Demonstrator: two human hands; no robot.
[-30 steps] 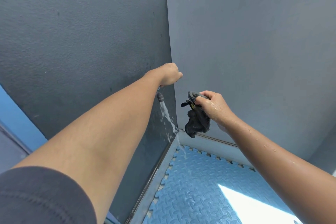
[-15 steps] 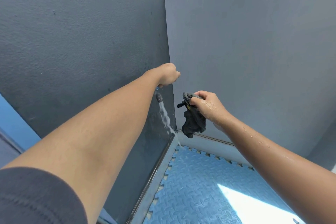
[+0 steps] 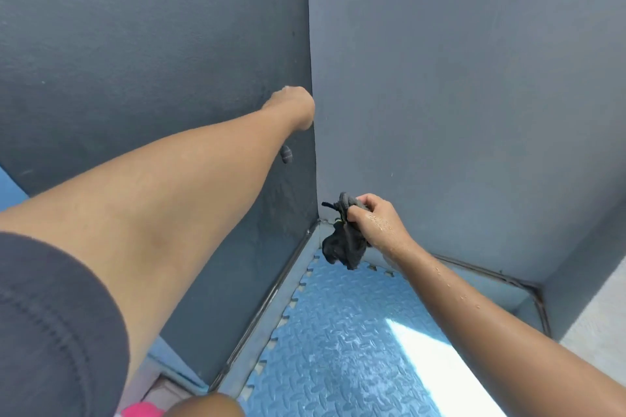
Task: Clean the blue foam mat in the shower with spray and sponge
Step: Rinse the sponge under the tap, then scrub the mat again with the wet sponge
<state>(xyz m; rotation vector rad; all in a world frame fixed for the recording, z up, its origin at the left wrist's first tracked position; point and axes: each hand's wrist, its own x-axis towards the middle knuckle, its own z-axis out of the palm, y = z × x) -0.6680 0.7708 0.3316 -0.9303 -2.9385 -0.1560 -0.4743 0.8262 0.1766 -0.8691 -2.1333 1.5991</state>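
Head view: left hand reaches wall, fingers perhaps curled; right hand grips cloth.

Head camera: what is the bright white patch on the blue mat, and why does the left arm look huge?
Head view: direct sunlight overexposes the blue mat there, washing out its texture; the wide-angle lens swells the left arm near the camera.

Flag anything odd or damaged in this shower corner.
The blue foam mat stops short of both walls, toothed edge exposed. The seam at the back wall's foot looks dark and gapped. Otherwise the right hand grips a dark cloth.
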